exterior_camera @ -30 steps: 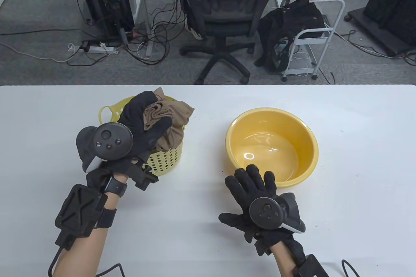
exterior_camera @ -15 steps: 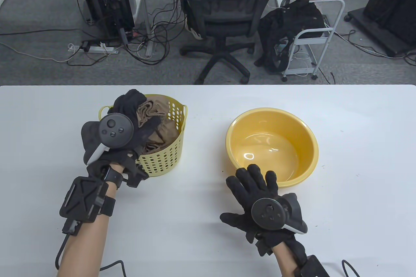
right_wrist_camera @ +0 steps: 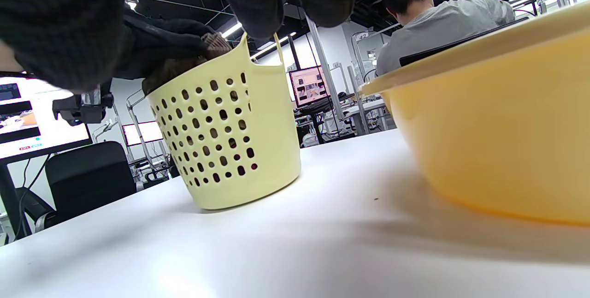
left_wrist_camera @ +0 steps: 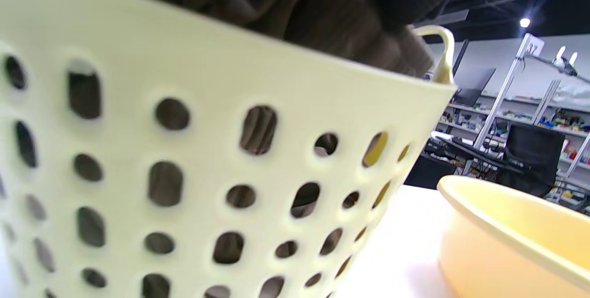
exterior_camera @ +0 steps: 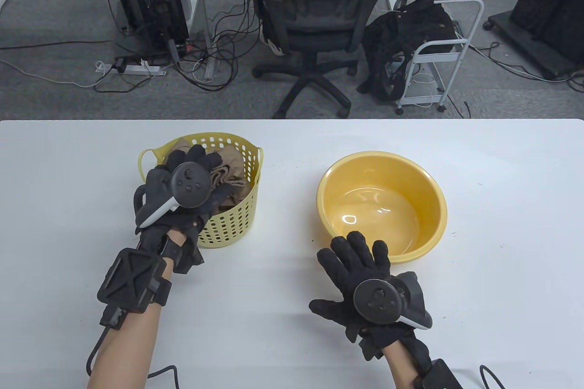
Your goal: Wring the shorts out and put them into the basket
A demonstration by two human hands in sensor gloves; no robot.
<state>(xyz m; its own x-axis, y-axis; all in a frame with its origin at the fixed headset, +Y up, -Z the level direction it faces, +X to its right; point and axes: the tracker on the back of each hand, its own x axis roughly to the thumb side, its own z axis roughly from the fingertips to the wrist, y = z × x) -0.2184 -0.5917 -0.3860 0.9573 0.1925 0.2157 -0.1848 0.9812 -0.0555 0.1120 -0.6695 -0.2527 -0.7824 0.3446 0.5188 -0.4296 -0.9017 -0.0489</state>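
Observation:
The brown shorts [exterior_camera: 232,175] lie bunched inside the pale yellow perforated basket [exterior_camera: 228,225] at the table's left. My left hand [exterior_camera: 200,165] is down in the basket on top of them, its fingers curled into the fabric. From the right wrist view, a bit of cloth shows at that hand's fingertips above the basket [right_wrist_camera: 230,141] rim. The left wrist view shows the basket wall [left_wrist_camera: 184,150] close up, with the shorts [left_wrist_camera: 322,16] over its rim. My right hand [exterior_camera: 356,261] rests flat on the table, fingers spread, holding nothing.
A yellow basin [exterior_camera: 440,197] with a little water stands right of the basket, just beyond my right hand's fingertips. An office chair [exterior_camera: 315,19] and a white cart [exterior_camera: 438,56] stand past the table's far edge. A person [right_wrist_camera: 442,16] sits in the background.
My left hand has lowered the shorts from above the basket down into it and moved slightly toward me. The right hand has stayed still.

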